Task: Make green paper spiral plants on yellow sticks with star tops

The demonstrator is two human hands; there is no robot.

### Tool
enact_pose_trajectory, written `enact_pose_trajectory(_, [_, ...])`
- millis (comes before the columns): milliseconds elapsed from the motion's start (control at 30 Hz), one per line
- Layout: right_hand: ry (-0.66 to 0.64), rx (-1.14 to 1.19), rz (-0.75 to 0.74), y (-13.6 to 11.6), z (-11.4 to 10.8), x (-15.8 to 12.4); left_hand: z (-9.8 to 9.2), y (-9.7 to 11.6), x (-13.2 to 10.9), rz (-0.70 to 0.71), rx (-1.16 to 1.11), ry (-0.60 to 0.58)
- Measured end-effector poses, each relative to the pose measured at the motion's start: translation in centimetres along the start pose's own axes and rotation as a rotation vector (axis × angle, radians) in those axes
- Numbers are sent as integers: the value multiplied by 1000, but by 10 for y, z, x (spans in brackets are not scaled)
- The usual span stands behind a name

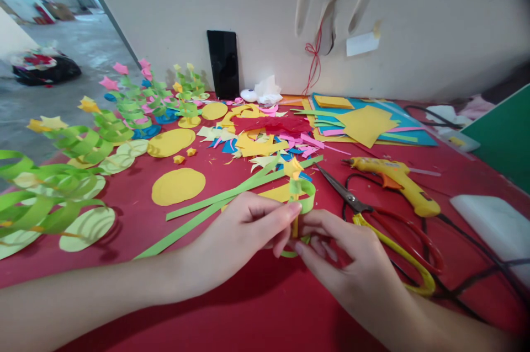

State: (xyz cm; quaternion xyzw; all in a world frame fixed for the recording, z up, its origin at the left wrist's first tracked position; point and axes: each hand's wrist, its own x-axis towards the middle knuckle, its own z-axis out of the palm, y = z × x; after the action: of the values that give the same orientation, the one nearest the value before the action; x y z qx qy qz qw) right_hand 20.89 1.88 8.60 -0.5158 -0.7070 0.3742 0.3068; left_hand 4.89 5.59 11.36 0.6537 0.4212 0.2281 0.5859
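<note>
A small paper flower [293, 169], with a yellow star top and a thin yellow stem, stands upright between my two hands. A green paper strip [307, 200] curls in a loop around its stem. My left hand [265, 225] pinches the stem and strip just under the loop. Lower down, the fingers of my right hand [335, 247] close on the lower part of the green strip, partly hidden behind the fingertips. Long loose green strips [215, 200] lie beyond my left hand. Scissors [356, 206] with red and yellow handles lie beside my right hand.
Finished paper flowers [83, 142] on round bases line the left edge. Paper scraps [265, 139] cover the middle, near yellow paper circles [178, 186]. A yellow glue gun [393, 175] with a black cord lies right. A phone [223, 65] leans on the back wall.
</note>
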Motion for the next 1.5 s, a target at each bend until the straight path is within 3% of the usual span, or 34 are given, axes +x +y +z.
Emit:
enact_pose_trajectory(233, [41,27,-1,2,0,-2,2,-2,0,-3,-22,-18])
enact_pose_trajectory(767, [-55,252,54,0,-2,4,3,-1,4,-79,-151,-16])
enact_pose_trajectory(1500, [-73,287,41,0,-1,3,2,-1,2,-119,-242,-22])
